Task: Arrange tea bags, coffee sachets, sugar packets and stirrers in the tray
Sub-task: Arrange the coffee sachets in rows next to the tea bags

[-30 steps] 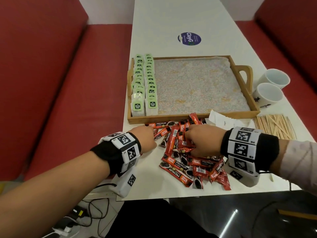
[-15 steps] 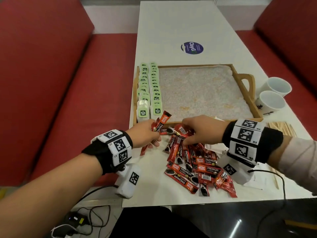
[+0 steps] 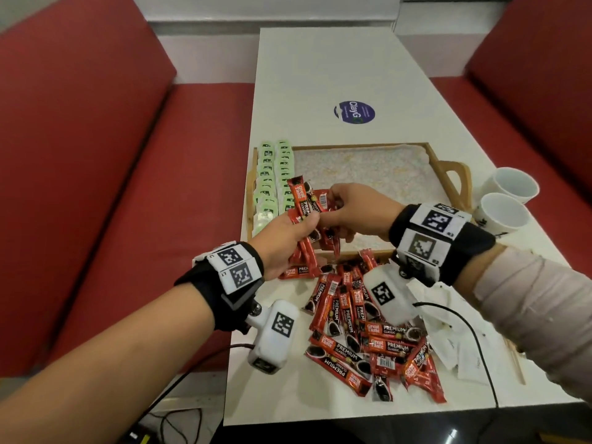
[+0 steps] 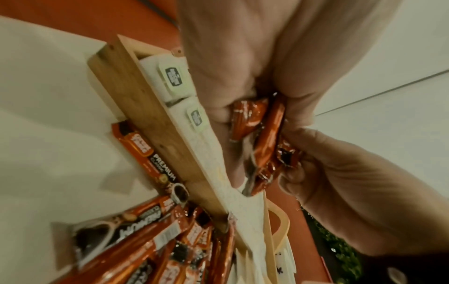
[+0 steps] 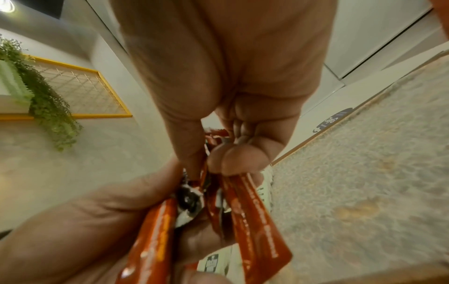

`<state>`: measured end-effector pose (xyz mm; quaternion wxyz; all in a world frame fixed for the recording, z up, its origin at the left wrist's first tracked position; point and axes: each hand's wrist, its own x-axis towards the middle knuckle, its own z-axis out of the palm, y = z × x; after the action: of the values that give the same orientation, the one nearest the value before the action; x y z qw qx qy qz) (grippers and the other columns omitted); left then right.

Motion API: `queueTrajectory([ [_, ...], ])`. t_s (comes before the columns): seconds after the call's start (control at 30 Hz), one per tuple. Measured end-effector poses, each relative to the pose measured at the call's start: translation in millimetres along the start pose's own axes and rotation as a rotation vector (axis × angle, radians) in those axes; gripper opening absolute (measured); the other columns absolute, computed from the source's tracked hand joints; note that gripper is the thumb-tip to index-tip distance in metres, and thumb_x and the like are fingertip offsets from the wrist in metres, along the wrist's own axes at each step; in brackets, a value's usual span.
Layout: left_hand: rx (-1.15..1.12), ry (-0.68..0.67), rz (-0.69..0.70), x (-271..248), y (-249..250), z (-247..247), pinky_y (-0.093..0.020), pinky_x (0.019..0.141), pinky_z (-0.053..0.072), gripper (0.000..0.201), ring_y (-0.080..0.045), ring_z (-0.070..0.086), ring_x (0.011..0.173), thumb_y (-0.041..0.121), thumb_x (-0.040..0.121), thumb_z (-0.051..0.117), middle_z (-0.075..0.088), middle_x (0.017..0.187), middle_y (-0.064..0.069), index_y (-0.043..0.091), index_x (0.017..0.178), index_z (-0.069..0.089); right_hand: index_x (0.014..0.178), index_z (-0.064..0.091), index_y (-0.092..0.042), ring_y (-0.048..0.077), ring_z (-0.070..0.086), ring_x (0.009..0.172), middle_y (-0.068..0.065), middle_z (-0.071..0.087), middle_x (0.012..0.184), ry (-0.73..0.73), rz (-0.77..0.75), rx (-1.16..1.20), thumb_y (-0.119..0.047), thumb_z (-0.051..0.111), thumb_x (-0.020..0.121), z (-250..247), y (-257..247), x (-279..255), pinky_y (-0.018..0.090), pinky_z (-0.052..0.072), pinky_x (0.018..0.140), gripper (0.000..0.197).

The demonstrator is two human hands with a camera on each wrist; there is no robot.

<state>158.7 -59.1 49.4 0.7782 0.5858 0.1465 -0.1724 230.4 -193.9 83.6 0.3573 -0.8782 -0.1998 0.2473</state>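
A wooden tray (image 3: 451, 174) holds two rows of green tea bags (image 3: 272, 177) along its left side. My left hand (image 3: 288, 235) grips a bunch of red coffee sachets (image 3: 304, 200) above the tray's near left corner. My right hand (image 3: 349, 209) pinches the same bunch from the right. In the left wrist view the sachets (image 4: 262, 138) sit between both hands. More coffee sachets (image 3: 362, 334) lie in a heap on the table in front of the tray. White sugar packets (image 3: 455, 344) lie right of the heap, partly under my right arm.
Two white cups (image 3: 503, 200) stand right of the tray's handle. Wooden stirrers (image 3: 519, 363) peek out at the table's right edge, mostly hidden by my right arm. A round blue sticker (image 3: 355, 112) lies beyond the tray. Red benches flank the white table (image 3: 320, 65).
Both hands have risen from the heap on the table with a bunch of coffee sachets and come together over the tray's near left corner.
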Motion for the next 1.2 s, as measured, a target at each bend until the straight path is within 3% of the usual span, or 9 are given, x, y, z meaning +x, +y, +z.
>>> queueTrajectory([
  [0.2, -0.013, 0.023, -0.054, 17, 10, -5, -0.044, 0.072, 0.056, 0.037, -0.032, 0.068, 0.088, 0.031, 0.095, 0.051, 0.066, 0.107, -0.019, 0.008, 0.125, 0.052, 0.096, 0.054, -0.008, 0.016, 0.062, 0.054, 0.009, 0.067, 0.076, -0.044, -0.002, 0.053, -0.015, 0.074, 0.08, -2, -5, 10, 0.027, 0.056, 0.052, 0.026],
  [0.33, 0.034, 0.026, -0.017, 24, 14, -5, -0.038, 0.061, 0.057, 0.03, -0.026, 0.069, 0.079, 0.027, 0.094, 0.053, 0.068, 0.089, -0.012, 0.008, 0.117, 0.056, 0.097, 0.052, -0.01, 0.014, 0.066, 0.056, 0.009, 0.067, 0.082, -0.08, 0.004, 0.044, -0.008, 0.077, 0.076, -5, -7, 14, 0.028, 0.058, 0.055, 0.033],
  [0.43, 0.119, 0.065, 0.039, 30, 17, -7, -0.039, 0.066, 0.057, 0.019, -0.023, 0.068, 0.078, 0.026, 0.094, 0.055, 0.069, 0.087, -0.007, 0.014, 0.107, 0.06, 0.105, 0.049, -0.01, 0.02, 0.068, 0.065, 0.013, 0.067, 0.09, -0.103, 0.026, 0.091, -0.001, 0.073, 0.078, -8, -8, 19, 0.034, 0.06, 0.065, 0.037],
  [0.5, 0.165, 0.096, 0.062, 32, 19, -10, -0.039, 0.067, 0.058, 0.016, -0.023, 0.069, 0.077, 0.025, 0.094, 0.057, 0.07, 0.087, -0.007, 0.015, 0.105, 0.062, 0.113, 0.044, -0.011, 0.019, 0.066, 0.064, 0.014, 0.064, 0.085, -0.102, 0.057, 0.19, 0.002, 0.065, 0.084, -10, -6, 22, 0.034, 0.06, 0.067, 0.038],
  [0.63, 0.199, 0.169, 0.108, 36, 22, -13, -0.045, 0.076, 0.058, 0.015, -0.031, 0.07, 0.087, 0.025, 0.093, 0.059, 0.071, 0.096, -0.014, 0.013, 0.099, 0.064, 0.113, 0.046, -0.008, 0.018, 0.062, 0.06, 0.011, 0.062, 0.075, -0.034, 0.058, 0.226, -0.005, 0.064, 0.087, -12, -5, 27, 0.028, 0.058, 0.06, 0.031],
  [0.73, 0.171, 0.218, 0.118, 41, 26, -16, -0.047, 0.083, 0.056, 0.011, -0.026, 0.069, 0.083, 0.023, 0.095, 0.056, 0.069, 0.095, -0.01, 0.014, 0.101, 0.059, 0.107, 0.049, -0.01, 0.017, 0.059, 0.06, 0.01, 0.063, 0.079, 0.058, 0.04, 0.174, -0.009, 0.063, 0.088, -14, -5, 33, 0.025, 0.052, 0.055, 0.024],
  [0.87, 0.129, 0.268, 0.129, 47, 32, -23, -0.04, 0.075, 0.055, 0.002, -0.022, 0.067, 0.076, 0.015, 0.095, 0.054, 0.061, 0.087, -0.005, 0.015, 0.097, 0.053, 0.104, 0.048, -0.008, 0.017, 0.055, 0.057, 0.01, 0.061, 0.083, 0.145, 0.028, 0.349, 0.006, 0.052, 0.088, -23, -2, 39, 0.026, 0.049, 0.055, 0.022],
  [1.0, 0.122, 0.309, 0.157, 51, 39, -31, -0.034, 0.062, 0.052, 0.022, -0.017, 0.063, 0.066, 0.001, 0.09, 0.056, 0.055, 0.083, -0.005, 0.02, 0.083, 0.046, 0.095, 0.047, -0.013, 0.019, 0.058, 0.059, 0.01, 0.059, 0.085, 0.168, -0.034, 0.432, 0.013, 0.049, 0.087, -28, 0, 42, 0.027, 0.054, 0.058, 0.027],
  [1.2, 0.172, 0.293, 0.158, 57, 46, -36, -0.022, 0.045, 0.048, 0.018, -0.01, 0.062, 0.057, 0.007, 0.087, 0.065, 0.061, 0.095, -0.012, 0.008, 0.103, 0.056, 0.102, 0.046, -0.008, 0.022, 0.062, 0.065, 0.016, 0.063, 0.09, 0.177, -0.058, 0.412, 0.013, 0.054, 0.085, -30, 1, 45, 0.032, 0.056, 0.067, 0.028],
])
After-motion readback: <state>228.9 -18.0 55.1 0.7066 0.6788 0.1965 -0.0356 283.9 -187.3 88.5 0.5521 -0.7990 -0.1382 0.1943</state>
